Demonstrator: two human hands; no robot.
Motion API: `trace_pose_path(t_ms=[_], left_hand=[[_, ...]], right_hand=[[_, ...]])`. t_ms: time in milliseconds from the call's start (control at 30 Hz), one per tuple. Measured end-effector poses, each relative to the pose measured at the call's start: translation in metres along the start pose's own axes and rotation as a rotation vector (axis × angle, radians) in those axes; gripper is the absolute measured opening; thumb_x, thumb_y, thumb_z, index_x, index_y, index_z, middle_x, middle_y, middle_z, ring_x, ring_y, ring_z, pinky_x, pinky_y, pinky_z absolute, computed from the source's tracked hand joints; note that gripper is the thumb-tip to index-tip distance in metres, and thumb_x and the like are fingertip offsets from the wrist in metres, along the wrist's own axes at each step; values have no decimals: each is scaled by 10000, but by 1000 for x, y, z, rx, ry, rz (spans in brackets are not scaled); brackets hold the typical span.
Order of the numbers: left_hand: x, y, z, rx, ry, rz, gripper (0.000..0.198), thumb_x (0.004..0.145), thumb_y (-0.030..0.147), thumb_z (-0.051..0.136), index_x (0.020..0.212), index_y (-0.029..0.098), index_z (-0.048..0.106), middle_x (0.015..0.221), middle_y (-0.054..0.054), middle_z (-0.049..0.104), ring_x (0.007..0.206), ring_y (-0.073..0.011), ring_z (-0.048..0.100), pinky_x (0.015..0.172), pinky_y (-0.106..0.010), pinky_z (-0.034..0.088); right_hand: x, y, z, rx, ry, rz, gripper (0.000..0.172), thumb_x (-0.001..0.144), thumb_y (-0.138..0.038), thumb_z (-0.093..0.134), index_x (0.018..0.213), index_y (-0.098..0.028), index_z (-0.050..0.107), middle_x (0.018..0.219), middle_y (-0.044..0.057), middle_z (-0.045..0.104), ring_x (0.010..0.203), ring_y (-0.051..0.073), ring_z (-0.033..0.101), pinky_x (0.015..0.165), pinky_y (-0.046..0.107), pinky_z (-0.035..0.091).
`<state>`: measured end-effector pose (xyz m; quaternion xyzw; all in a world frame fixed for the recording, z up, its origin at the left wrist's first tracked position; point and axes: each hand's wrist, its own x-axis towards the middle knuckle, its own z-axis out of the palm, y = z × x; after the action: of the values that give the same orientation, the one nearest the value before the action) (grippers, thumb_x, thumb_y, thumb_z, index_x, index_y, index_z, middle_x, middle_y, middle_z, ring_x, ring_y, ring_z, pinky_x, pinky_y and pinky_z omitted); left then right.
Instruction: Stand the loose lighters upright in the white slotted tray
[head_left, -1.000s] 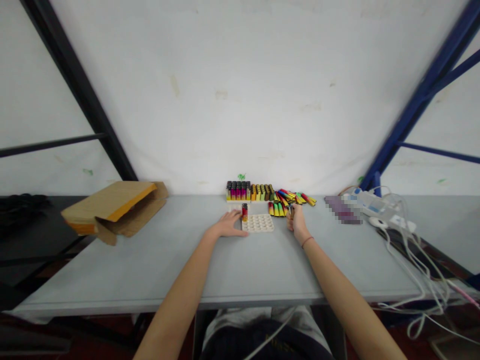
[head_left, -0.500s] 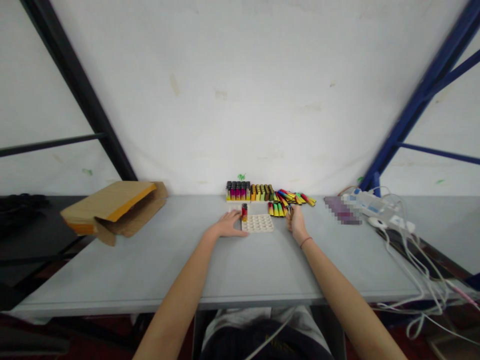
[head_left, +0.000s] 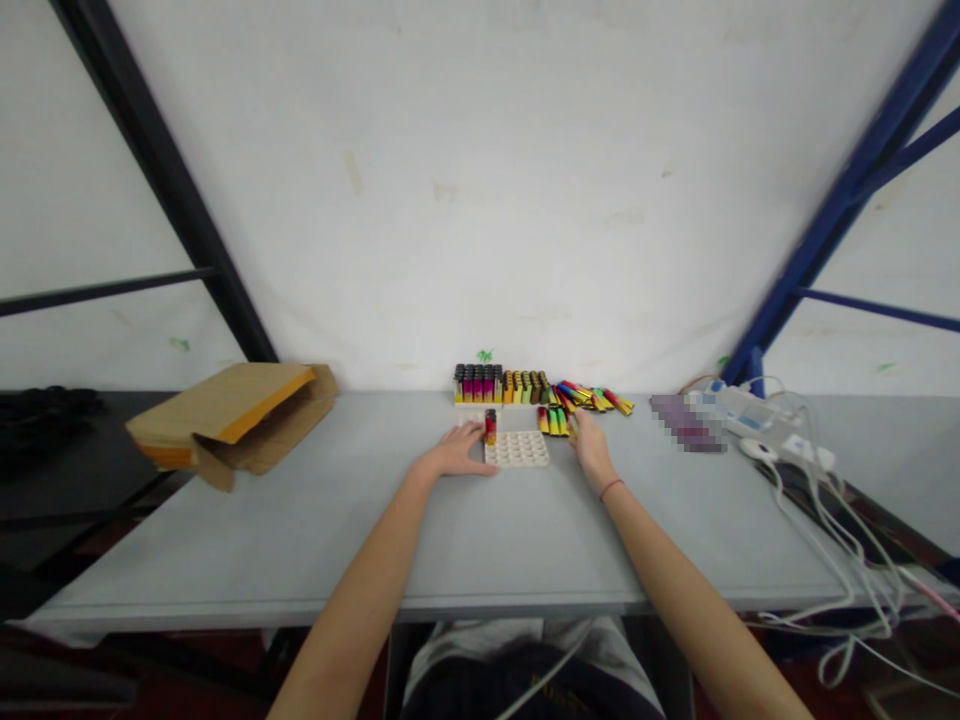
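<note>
A shallow white tray with rows of round holes lies on the table. One red lighter with a black top stands upright at its back left corner. My left hand spans the tray's left end, thumb at the front corner and fingers at the back, gripping it. To the right of the tray, my right hand is closed at a row of green, yellow and red lighters lying down. A yellowish lighter shows partly between its fingertips; the rest is hidden.
Behind stand purple lighters and yellow-green lighters in trays. More lighters lie in a loose pile. An open cardboard box is at left. A power strip and white cables occupy the right side.
My right hand has turned slightly and its fingertips have shifted a little left, toward the row of lying lighters. My left hand and the tray stay together as before.
</note>
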<state>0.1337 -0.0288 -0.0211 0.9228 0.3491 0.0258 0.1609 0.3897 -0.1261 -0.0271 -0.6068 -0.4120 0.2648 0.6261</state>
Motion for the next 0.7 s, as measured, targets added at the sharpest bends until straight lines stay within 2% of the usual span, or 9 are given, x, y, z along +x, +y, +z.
trace_pose_path(t_ms=[67,133,267,400,533,700], left_hand=[[0,0,0,-1,5,6,951,704,684,622,1439,170,306,1530,-146,248,1413,-319,182,1144,-409,137],[0,0,1,-4,5,3,954,700,687,626,1440,176,306,1531,-143,246,1413,-320,181,1143,-411,140],[0,-1,2,-9,8,5,960,704,692,622,1447,178,297,1538,-141,230,1417,-318,167,1147,-423,122],[1,-1,3,-11,23,16,942,707,679,632,1441,180,316,1524,-139,264,1409,-316,198,1149,-427,128],[1,-1,4,-11,30,1,924,701,667,654,1431,193,342,1519,-130,274,1399,-338,218,1146,-435,153],[2,-3,6,-14,75,53,822,701,613,691,1382,242,415,1460,-85,381,1372,-324,281,1134,-423,204]], right_hand=[[-6,-10,5,-144,23,-102,313,852,-523,474,880,-213,504,526,-61,448,503,136,425,496,246,307],[-11,-20,12,-244,-22,-193,274,873,-473,469,960,-215,487,537,-67,459,516,142,453,525,247,325],[-18,-29,33,-257,-233,-382,238,921,-405,387,940,-198,502,686,5,583,628,157,550,627,272,413],[-24,-29,55,-272,-311,-578,205,899,-339,439,926,-184,571,905,84,635,802,186,589,720,308,466],[-28,-28,73,-336,-366,-651,206,892,-314,487,978,-181,619,930,84,671,855,197,611,808,339,475],[-31,-25,86,-354,-311,-630,244,898,-347,494,1009,-189,643,934,84,694,814,193,635,781,324,504]])
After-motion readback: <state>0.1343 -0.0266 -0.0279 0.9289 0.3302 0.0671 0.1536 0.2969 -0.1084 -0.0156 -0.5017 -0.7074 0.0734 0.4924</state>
